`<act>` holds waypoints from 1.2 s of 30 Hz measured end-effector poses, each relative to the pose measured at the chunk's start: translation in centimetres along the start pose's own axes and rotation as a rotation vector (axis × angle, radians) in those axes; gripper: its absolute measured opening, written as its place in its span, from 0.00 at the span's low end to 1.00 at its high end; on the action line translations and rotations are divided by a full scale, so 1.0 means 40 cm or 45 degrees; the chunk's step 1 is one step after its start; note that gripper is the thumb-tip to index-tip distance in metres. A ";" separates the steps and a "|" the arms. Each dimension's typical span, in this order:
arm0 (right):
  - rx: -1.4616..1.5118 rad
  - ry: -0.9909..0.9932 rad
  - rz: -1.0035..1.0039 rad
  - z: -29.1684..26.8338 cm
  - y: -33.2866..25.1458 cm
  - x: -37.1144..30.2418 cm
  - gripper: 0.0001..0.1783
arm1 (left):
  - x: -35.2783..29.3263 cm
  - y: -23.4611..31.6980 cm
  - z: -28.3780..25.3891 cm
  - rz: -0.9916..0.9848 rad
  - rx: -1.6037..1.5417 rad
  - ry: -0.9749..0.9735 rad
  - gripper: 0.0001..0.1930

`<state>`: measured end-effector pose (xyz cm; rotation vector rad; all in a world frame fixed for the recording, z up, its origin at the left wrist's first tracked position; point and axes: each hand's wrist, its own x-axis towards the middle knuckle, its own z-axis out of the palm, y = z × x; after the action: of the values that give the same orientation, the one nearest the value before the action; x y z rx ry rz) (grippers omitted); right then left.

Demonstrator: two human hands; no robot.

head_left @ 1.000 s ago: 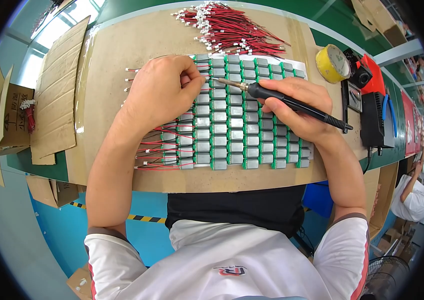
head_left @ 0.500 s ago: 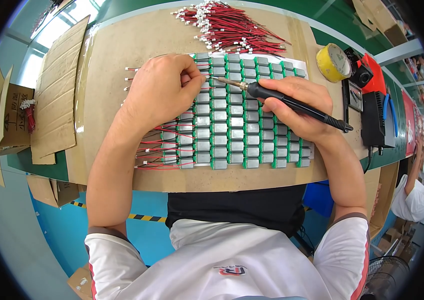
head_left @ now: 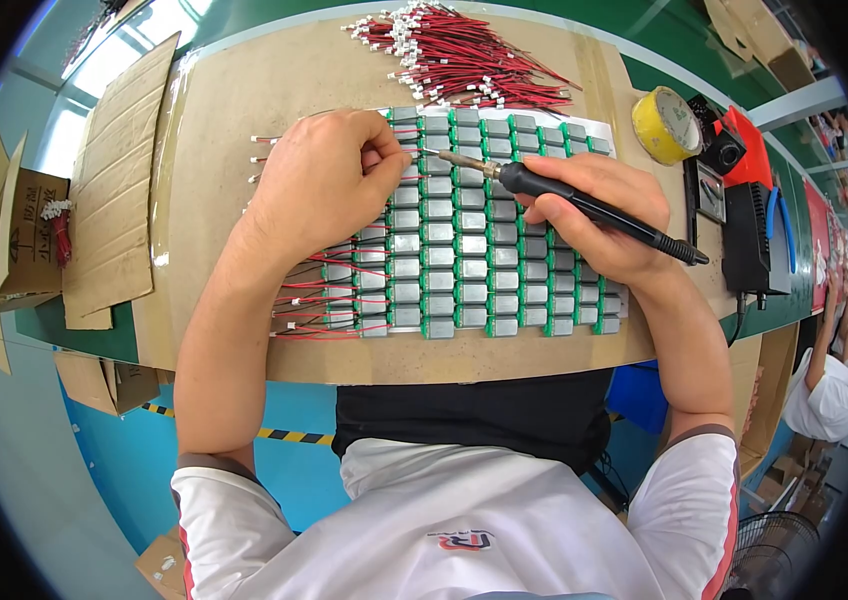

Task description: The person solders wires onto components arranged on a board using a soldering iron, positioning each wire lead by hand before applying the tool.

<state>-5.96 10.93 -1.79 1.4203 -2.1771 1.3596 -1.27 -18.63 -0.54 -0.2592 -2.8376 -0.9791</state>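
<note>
My right hand (head_left: 609,205) grips a black soldering iron (head_left: 584,205); its metal tip points left and meets a cell near the upper left of the rows. Just left of that tip, my left hand (head_left: 329,175) is closed in a pinch on a thin red wire, whose end shows past the fingertips. Below both hands lie rows of small grey battery cells (head_left: 439,234) with green circuit strips, on a white sheet. Red and black wires with white plugs (head_left: 329,300) run out from the left columns. My left hand hides part of them.
A heap of red and black wires with white plugs (head_left: 464,60) lies at the far edge. Yellow tape (head_left: 666,125), a black soldering station (head_left: 749,240) and blue-handled pliers (head_left: 786,232) are at right. Flattened cardboard (head_left: 119,180) and an open box (head_left: 29,235) stand left. Other people are far right.
The soldering iron and my right hand have shifted very slightly, with the tip staying by the same cell. My left hand keeps its pinch in place.
</note>
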 end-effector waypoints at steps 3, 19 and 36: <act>0.007 0.006 0.018 -0.003 -0.007 -0.001 0.18 | -0.001 0.004 -0.004 -0.011 0.001 -0.003 0.08; 0.052 -0.050 0.051 -0.019 -0.006 -0.001 0.18 | 0.005 0.014 -0.009 -0.076 -0.017 -0.049 0.08; 0.068 -0.137 0.103 -0.025 -0.009 -0.004 0.18 | 0.000 -0.001 -0.001 -0.016 -0.021 -0.012 0.08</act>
<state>-5.87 11.78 -1.10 1.4711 -2.3053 1.4098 -1.26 -18.68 -0.53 -0.2482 -2.8444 -1.0068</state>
